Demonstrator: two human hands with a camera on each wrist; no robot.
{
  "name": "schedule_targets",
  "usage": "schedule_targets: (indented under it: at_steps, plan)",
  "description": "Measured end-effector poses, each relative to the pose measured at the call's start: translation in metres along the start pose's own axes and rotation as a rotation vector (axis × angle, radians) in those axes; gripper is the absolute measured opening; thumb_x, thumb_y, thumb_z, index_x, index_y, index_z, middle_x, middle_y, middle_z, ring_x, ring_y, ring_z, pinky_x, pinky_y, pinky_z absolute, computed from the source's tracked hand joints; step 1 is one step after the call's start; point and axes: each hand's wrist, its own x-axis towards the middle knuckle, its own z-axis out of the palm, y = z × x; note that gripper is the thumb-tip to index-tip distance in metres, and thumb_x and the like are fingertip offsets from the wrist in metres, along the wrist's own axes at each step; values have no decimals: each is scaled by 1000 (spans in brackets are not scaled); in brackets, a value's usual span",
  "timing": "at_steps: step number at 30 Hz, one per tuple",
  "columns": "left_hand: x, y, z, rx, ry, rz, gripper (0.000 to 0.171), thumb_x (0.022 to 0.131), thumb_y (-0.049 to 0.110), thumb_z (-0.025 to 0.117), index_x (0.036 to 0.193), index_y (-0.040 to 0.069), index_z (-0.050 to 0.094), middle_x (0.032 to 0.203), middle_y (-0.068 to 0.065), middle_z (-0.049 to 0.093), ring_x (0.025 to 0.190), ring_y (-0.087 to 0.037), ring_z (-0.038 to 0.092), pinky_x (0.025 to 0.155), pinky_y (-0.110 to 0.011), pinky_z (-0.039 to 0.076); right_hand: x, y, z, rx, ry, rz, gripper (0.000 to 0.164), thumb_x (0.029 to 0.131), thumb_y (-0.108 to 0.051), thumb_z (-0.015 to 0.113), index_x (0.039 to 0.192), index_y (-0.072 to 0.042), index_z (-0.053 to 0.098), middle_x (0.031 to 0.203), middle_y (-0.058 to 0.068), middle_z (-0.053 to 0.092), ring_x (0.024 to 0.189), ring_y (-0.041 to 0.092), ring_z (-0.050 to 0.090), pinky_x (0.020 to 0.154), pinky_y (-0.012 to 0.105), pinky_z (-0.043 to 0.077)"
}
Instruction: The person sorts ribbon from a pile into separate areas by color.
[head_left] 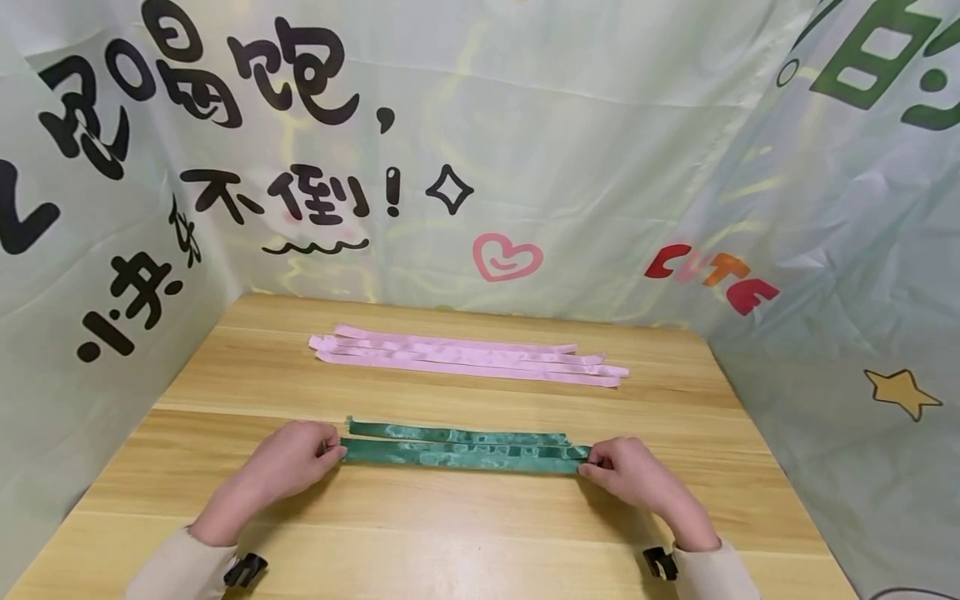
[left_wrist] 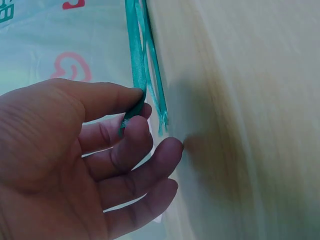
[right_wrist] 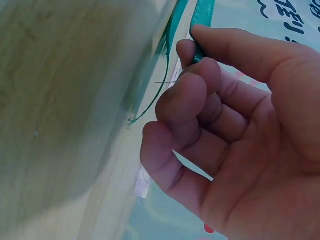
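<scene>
A green ribbon [head_left: 457,457] is stretched sideways between both hands in the head view. Its left end is pinched between thumb and fingers of my left hand [head_left: 296,457], which also shows up close in the left wrist view. At the other end, my right hand [head_left: 626,471] pinches the ribbon too; the right wrist view has its tip [right_wrist: 202,20] between thumb and fingers. Just behind lies another green ribbon [head_left: 450,434], roughly parallel, on the table. Frayed threads [right_wrist: 150,107] hang near the right hand.
Several pink ribbons [head_left: 472,360] lie side by side farther back on the wooden table [head_left: 450,533]. Printed cloth walls [head_left: 585,167] rise along the table's back and sides. A black clip-like piece [head_left: 246,571] sits by the left cuff.
</scene>
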Motion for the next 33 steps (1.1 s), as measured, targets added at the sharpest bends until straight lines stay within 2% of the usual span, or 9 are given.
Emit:
schedule_targets:
  at_steps: [6, 12, 19, 33]
  plan:
    - [2, 4, 3, 47, 2, 9, 36, 97, 18, 74, 69, 21, 51, 59, 9, 39, 54, -6, 37, 54, -23, 29, -2, -1, 3, -28, -5, 30, 29, 97, -19, 74, 72, -17, 59, 61, -11, 41, 55, 2, 36, 56, 22, 33]
    - [2, 7, 4, 85, -9, 2, 38, 95, 20, 76, 67, 21, 51, 60, 8, 43, 56, -8, 40, 56, -25, 32, 0, -1, 5, -54, -3, 46, 29, 96, -19, 76, 71, -17, 59, 62, -9, 45, 55, 4, 38, 56, 23, 34]
    - [3, 11, 5, 91, -14, -3, 38, 94, 20, 78, 67, 19, 51, 61, 7, 43, 58, -10, 41, 57, -26, 31, 2, -1, 7, -93, 8, 68, 32, 95, -17, 76, 69, -17, 57, 62, -8, 43, 56, 5, 38, 57, 23, 33]
    - [6, 7, 8, 103, 1, -19, 39, 94, 20, 77, 66, 19, 49, 61, 6, 42, 58, -11, 41, 57, -26, 30, 6, -3, 11, -132, 51, 135, 36, 92, -18, 79, 68, -16, 53, 61, -6, 41, 57, 10, 38, 57, 25, 31]
